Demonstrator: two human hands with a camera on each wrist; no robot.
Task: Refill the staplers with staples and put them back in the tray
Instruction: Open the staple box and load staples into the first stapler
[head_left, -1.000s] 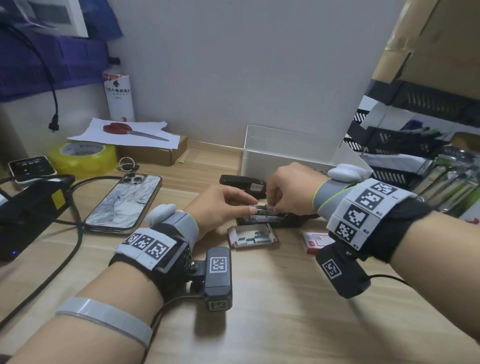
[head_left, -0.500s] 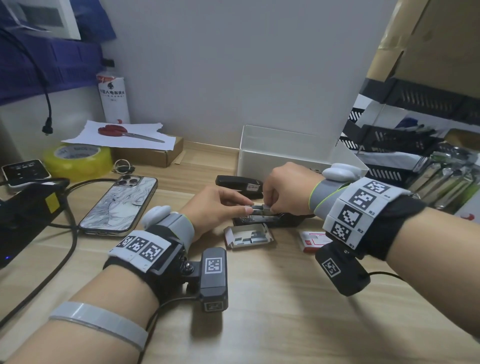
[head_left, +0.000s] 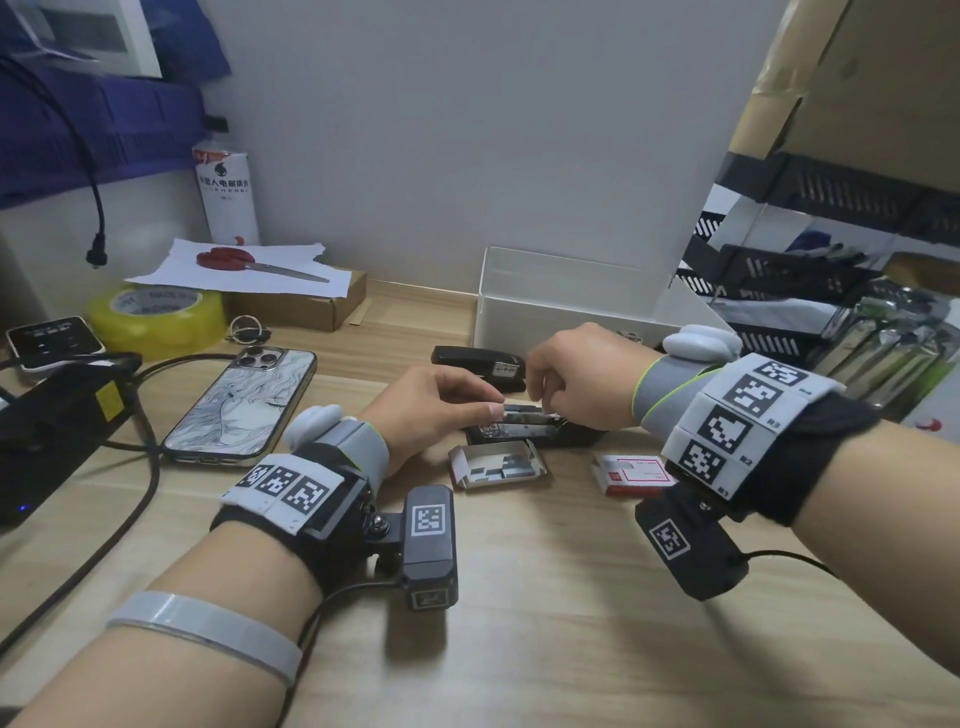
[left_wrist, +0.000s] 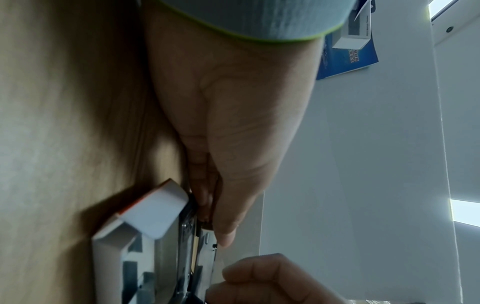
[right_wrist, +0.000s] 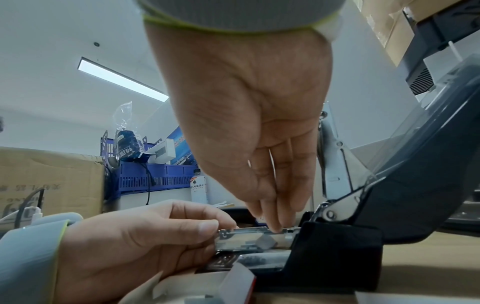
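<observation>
Centre of the head view: an open stapler (head_left: 535, 434) lies on the wooden desk (head_left: 545, 623), lid swung up and back, metal magazine (right_wrist: 255, 238) exposed; L hand (head_left: 434, 410) comes in from the left, thumb and fingers pinching the magazine's front end; R hand (head_left: 582, 382) reaches down from the right, fingertips (right_wrist: 276, 225) pinched together and touching the top of the channel near the hinge, prob. on a staple strip but too small to tell. Just below the stapler sits an opened staple box (head_left: 498, 464) w/ staples inside, touching or nearly touching the stapler base; a closed red-and-white staple box (head_left: 634, 474) lies to its right, under the R wrist. A second, shut black stapler (head_left: 480, 364) rests just above the hands, in front of the white tray (head_left: 561, 312) at centre-right by the wall. Left part of the frame: phone (head_left: 244, 405), yellow tape roll (head_left: 156, 314), red scissors (head_left: 244, 261) on paper atop a cardboard box.
</observation>
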